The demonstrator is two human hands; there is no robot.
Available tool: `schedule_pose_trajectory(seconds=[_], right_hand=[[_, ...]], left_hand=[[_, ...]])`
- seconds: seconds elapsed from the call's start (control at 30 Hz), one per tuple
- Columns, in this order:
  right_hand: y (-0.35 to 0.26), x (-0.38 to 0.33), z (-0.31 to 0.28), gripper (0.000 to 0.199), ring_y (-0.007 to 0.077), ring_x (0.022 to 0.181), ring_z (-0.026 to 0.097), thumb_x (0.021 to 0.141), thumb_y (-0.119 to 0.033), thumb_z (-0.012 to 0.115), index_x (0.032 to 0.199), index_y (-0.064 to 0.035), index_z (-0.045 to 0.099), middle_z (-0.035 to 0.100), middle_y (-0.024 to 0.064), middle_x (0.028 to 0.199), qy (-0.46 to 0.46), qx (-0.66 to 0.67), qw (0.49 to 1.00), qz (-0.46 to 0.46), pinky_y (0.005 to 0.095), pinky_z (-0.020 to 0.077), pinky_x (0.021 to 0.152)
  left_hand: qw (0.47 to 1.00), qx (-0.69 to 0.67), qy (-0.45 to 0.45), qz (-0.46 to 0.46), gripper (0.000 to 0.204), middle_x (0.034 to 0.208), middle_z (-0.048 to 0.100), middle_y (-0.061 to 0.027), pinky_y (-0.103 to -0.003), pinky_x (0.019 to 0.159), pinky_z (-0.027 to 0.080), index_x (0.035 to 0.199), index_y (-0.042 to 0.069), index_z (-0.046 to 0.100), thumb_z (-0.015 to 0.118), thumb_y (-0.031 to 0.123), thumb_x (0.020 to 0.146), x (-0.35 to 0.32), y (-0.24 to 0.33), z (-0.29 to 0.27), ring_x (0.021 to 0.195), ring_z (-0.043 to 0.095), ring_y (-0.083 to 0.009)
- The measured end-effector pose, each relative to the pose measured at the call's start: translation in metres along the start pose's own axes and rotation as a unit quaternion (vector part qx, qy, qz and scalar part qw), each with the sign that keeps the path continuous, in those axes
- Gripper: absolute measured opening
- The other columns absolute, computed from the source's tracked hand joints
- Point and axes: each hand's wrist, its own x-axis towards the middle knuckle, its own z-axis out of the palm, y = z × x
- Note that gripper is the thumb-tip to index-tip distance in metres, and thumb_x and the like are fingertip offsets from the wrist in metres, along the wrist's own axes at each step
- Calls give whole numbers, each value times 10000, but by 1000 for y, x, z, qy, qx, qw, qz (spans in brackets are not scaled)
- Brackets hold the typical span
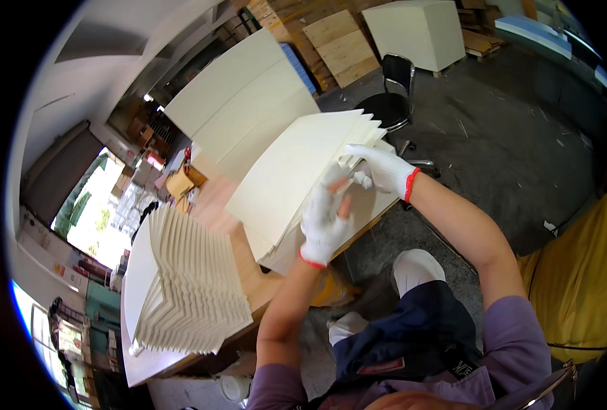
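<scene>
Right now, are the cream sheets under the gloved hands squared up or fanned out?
Fanned out: the cream sheets show stepped edges at the far corner, by the right hand.

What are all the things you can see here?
Fanned sheets: one bunch, cream, lifted over the table under both hands.
Criss-cross sheet stack: one, cream, left end of the table.
Big flat sheets: one pile, cream, far side of the table.
Table: one, wooden, in front of the person.
Chair: one, black, on the floor behind the table.
Pale block: one, cream, on a pallet at the top.
Yellow cloth: one, right edge.
Left hand: white glove with a red cuff, on the sheets' near edge.
Right hand: white glove with a red cuff, gripping the sheets' right corner.
</scene>
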Motion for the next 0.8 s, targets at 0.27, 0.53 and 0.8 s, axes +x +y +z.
schedule_pose_trajectory(seconds=[0.27, 0.53, 0.8], right_hand=[[-6, -15, -10, 154, 22, 506, 454, 953, -217, 659, 1027, -98, 597, 497, -46, 707, 16, -26, 999, 14, 168, 296, 366], [-48, -133, -42, 153, 27, 339, 272, 973, -260, 629, 992, -115, 581, 375, -80, 526, 100, -97, 989, 42, 205, 205, 291], [-49, -168, -69, 359, 83, 275, 331, 1002, -291, 542, 1228, -13, 554, 576, 21, 610, 78, -198, 977, 31, 244, 229, 247]], left_hand=[[765, -491, 63, -412, 368, 1292, 612, -154, -353, 850, 552, 1309, 36, 513, 518, 264, 1020, -104, 7, -19, 1155, 623, -295], [474, -716, 253, -446, 693, 1448, 481, -202, -460, 1023, 498, 1415, 23, 432, 404, 577, 999, -109, 45, -74, 1274, 546, -349], [676, -518, 179, -492, 502, 1173, 634, -97, -360, 877, 559, 1326, -6, 484, 692, 119, 888, -128, 92, -84, 1059, 646, -211]])
